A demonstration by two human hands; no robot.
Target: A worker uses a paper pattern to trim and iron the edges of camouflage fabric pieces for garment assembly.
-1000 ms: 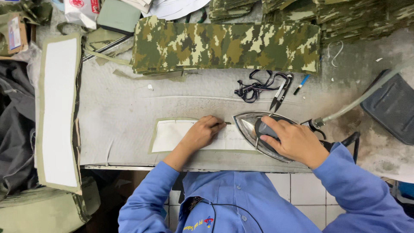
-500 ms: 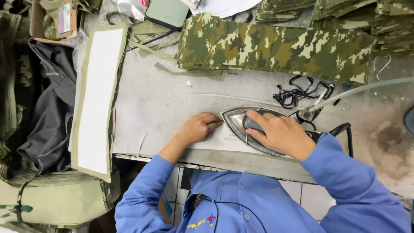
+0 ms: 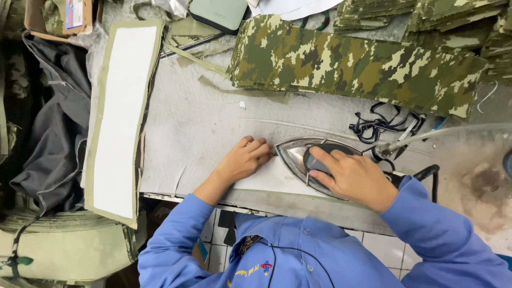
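Here we see the right hand (image 3: 352, 178) clenched around the dark handle of a steam iron (image 3: 309, 162), whose polished soleplate rests flat on the grey padded pressing table (image 3: 197, 128), tip pointing toward the left hand (image 3: 242, 160). The left hand grasps nothing: its fingers lie flat and together, pressing down on a white-faced fabric piece (image 3: 266, 178) just beside the iron's tip, near the table's front edge. Behind the iron we note a stack of camouflage fabric panels (image 3: 346, 61), and to its right a tangle of black cord (image 3: 381, 125). A long white panel with an olive border (image 3: 120, 112) lies along the table's left side, well apart from both hands.
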